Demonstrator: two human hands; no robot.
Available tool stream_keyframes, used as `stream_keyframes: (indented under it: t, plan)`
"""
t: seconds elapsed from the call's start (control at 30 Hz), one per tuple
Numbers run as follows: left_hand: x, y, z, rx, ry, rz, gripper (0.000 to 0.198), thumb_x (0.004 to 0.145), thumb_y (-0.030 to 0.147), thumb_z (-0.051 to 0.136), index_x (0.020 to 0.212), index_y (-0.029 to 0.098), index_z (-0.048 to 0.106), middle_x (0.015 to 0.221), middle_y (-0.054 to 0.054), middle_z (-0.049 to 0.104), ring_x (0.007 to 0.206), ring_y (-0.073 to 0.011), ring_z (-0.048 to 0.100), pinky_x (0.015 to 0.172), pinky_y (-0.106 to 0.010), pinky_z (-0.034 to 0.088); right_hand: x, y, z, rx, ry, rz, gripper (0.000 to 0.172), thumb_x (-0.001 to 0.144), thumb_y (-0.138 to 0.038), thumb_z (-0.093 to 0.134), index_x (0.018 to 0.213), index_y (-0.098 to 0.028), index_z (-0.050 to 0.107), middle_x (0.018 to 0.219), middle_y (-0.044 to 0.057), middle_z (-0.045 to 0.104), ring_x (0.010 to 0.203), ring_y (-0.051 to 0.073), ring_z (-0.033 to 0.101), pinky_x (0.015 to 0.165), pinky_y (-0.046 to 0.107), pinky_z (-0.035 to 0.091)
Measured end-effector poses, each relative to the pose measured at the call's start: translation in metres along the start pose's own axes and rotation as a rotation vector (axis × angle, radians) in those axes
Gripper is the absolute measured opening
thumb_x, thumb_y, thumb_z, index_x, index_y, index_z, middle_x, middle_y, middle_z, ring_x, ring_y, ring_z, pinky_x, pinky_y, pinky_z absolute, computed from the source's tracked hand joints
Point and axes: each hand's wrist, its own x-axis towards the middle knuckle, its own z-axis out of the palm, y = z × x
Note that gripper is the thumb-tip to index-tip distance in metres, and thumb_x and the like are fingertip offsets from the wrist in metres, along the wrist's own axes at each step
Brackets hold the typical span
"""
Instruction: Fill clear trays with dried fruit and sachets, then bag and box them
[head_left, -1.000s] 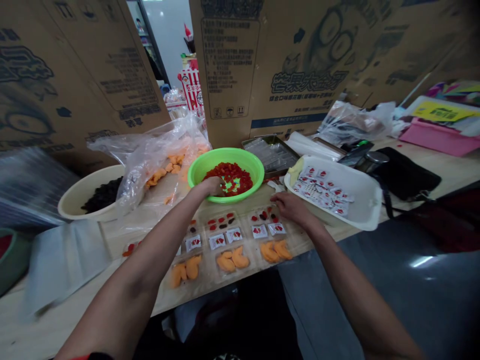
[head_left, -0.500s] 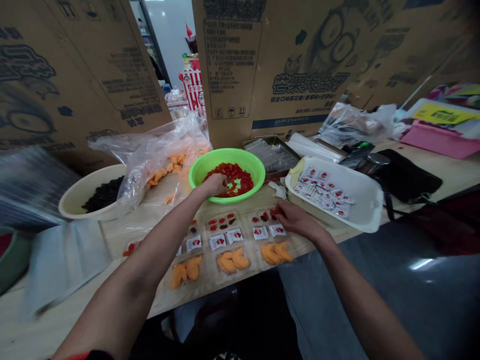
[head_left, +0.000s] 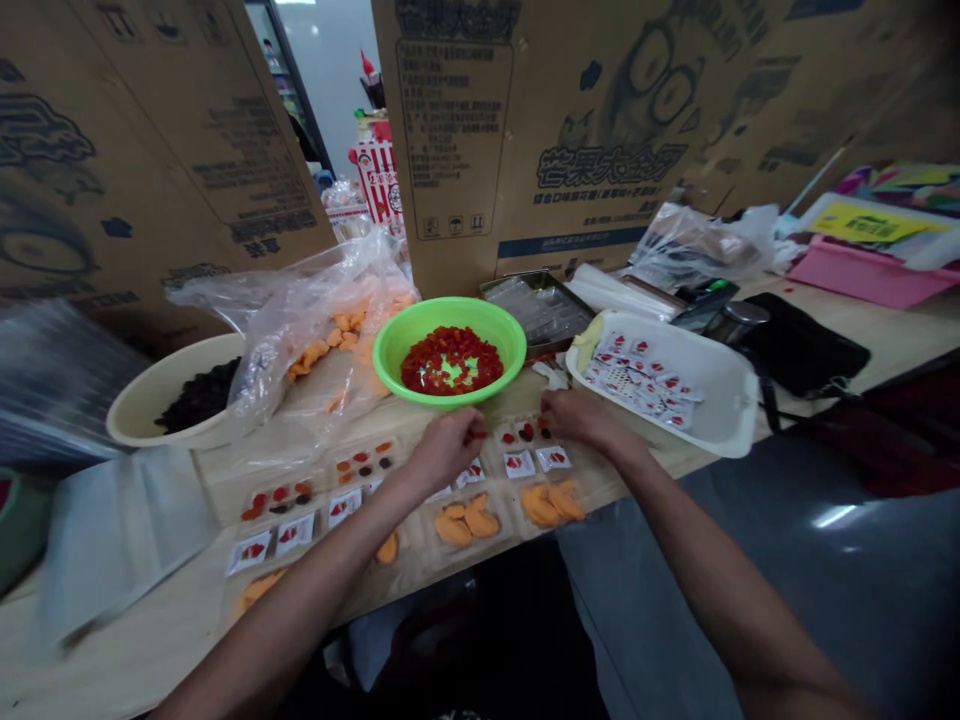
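A green bowl (head_left: 390,345) of red dried fruit pieces (head_left: 450,360) stands at the middle of the wooden table. In front of it lies a row of clear compartment trays (head_left: 536,475) holding red and dark pieces, small red-and-white sachets and orange slices. My left hand (head_left: 446,448) hovers over the middle tray, fingers pinched on a small red piece. My right hand (head_left: 574,413) rests on the top of the right tray, fingers curled over the red and dark pieces; what it holds, if anything, is hidden.
A cream bowl (head_left: 142,395) of dark dried fruit sits at left beside a clear plastic bag (head_left: 315,320) of orange slices. A white tray (head_left: 720,400) of sachets lies at right, a metal tray (head_left: 544,305) behind. Large cardboard boxes (head_left: 585,120) wall the back.
My left hand has left the green bowl and come down to the trays with a red piece pinched. My right hand has stayed at the right tray.
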Motion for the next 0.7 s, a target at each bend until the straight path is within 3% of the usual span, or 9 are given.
stream_keyframes:
  t: [0.17,0.3,0.47,0.6,0.7]
  plan:
    - [0.025,0.014,0.041,0.236,-0.055,0.036,0.022,0.083,0.006,0.053,0.093,0.013,0.071,0.093,-0.01,0.072,0.086,-0.0201,0.066,0.081,-0.03,0.051,-0.009,-0.01,0.026,-0.026,0.065,-0.006,0.024,0.088,-0.011,0.05,0.107,-0.008,0.063,0.111,0.022,0.067,0.102,0.029,0.065,0.077,0.031,0.042]
    - [0.046,0.009,0.054,0.311,-0.1,0.033,0.023,0.084,0.006,0.052,0.092,0.012,0.073,0.092,-0.013,0.071,0.086,-0.0215,0.067,0.082,-0.032,0.053,-0.01,-0.002,0.025,-0.011,0.125,0.087,0.026,0.088,-0.012,0.051,0.113,-0.008,0.057,0.103,0.02,0.069,0.095,0.028,0.067,0.073,0.031,0.043]
    - [0.045,0.004,0.065,0.338,-0.14,0.054,0.025,0.083,0.003,0.051,0.088,0.012,0.074,0.091,-0.013,0.069,0.083,-0.0198,0.067,0.079,-0.03,0.053,-0.015,0.009,0.039,-0.047,0.194,0.205,0.03,0.088,-0.004,0.044,0.117,-0.007,0.052,0.103,0.02,0.068,0.095,0.03,0.068,0.074,0.033,0.044]
    - [0.035,0.017,0.051,0.379,-0.128,0.066,0.027,0.085,0.003,0.047,0.086,0.011,0.073,0.091,-0.014,0.067,0.08,-0.0203,0.066,0.075,-0.031,0.053,-0.019,0.012,0.044,-0.004,0.171,0.237,0.03,0.091,-0.007,0.042,0.119,-0.007,0.053,0.108,0.021,0.066,0.095,0.029,0.068,0.073,0.033,0.044]
    - [0.044,0.021,0.009,0.397,0.047,0.084,0.03,0.092,0.011,0.043,0.101,0.015,0.072,0.102,-0.012,0.068,0.093,-0.0199,0.066,0.084,-0.031,0.052,-0.02,0.008,0.039,0.058,0.188,0.144,0.029,0.091,-0.012,0.047,0.118,-0.01,0.057,0.114,0.019,0.065,0.1,0.026,0.065,0.078,0.031,0.044]
